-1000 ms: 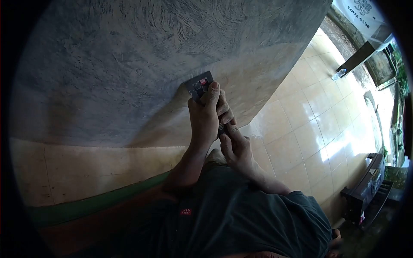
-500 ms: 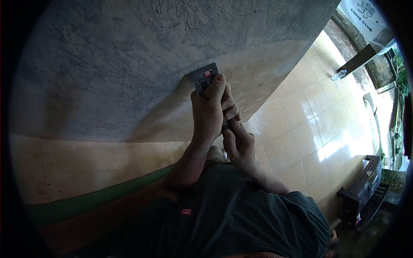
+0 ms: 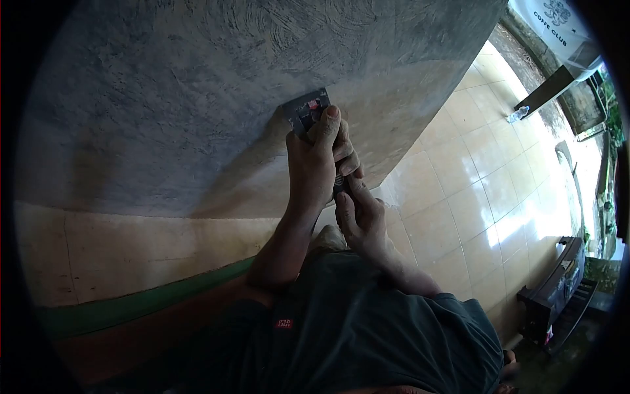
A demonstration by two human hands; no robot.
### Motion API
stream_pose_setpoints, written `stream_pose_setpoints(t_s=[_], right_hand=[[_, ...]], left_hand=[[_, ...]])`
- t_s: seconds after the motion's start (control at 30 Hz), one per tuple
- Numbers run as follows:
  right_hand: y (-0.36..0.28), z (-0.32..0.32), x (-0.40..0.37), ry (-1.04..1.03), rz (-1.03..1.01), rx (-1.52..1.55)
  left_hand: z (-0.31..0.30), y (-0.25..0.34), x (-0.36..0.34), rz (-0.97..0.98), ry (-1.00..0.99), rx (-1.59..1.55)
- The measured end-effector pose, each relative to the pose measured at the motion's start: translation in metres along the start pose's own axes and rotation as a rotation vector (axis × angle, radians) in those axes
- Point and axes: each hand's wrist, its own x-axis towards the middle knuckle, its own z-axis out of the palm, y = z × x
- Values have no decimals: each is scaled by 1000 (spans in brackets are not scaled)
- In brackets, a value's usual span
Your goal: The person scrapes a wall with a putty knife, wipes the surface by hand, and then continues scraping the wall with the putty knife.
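A dark tool (image 3: 300,108) with a flat rectangular head and a small red and white label lies against the grey, rough-textured wall (image 3: 184,98). My left hand (image 3: 312,164) is wrapped round it just behind the head, thumb on top. Below and to the right, my right hand (image 3: 364,220) grips the rear end of the same tool, its fingers touching or nearly touching those of my left hand. Both hands look dusty. The underside of the tool's head is hidden.
A beige lower wall band (image 3: 144,246) with a green strip (image 3: 151,297) runs at the left. Glossy floor tiles (image 3: 453,177) extend right of the wall's edge. A dark bench (image 3: 558,289) is at lower right; a plastic bottle (image 3: 518,114) and a banner (image 3: 548,23) are at upper right.
The tool and both hands have shifted slightly up and to the left along the wall. Both hands keep their hold.
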Motion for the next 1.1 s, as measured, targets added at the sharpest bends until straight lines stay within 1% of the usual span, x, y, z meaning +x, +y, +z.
stream_pose_setpoints(t_s=[0.07,0.13,0.27,0.37,0.47,0.53,0.57,0.63,0.7,0.77,0.83,0.9,0.93,0.97,1.03,1.07,1.1], right_hand=[[-1,0,-5,-1,28,1],[4,-2,-8,-48,21,-34],[1,0,-3,-9,-30,0],[-3,-6,1,-39,8,-23],[11,-8,-7,-35,20,32],[16,-7,-3,-10,21,90],[17,-8,-3,-11,35,92],[3,-9,-1,26,128,157],[6,-9,-6,-11,128,126],[19,-7,-14,-53,121,56],[13,-4,-9,-37,88,62],[4,-1,0,62,46,217],[4,-8,0,-5,156,125],[4,-6,-4,-1,161,126],[6,-3,-9,-8,132,154],[14,-1,-13,-3,78,76],[11,-2,-8,7,64,71]], left_hand=[[-1,-1,-4,13,-30,2],[-6,-6,-7,-20,40,-5],[-5,-7,-4,-10,40,9],[3,-1,0,10,28,8],[-1,-17,-2,-11,24,13],[3,-15,0,-25,20,43],[5,-13,2,-37,28,44],[9,-10,5,-9,-7,63],[3,-14,0,-2,-11,55],[-8,-24,-3,-64,33,24],[-3,-18,-1,-50,32,35],[7,-8,6,13,-44,77],[10,-5,5,-20,-29,68],[8,-7,2,-26,-31,68],[0,-13,-3,-44,17,52],[-8,-20,-4,-49,20,32],[-3,-16,0,-41,4,31]])
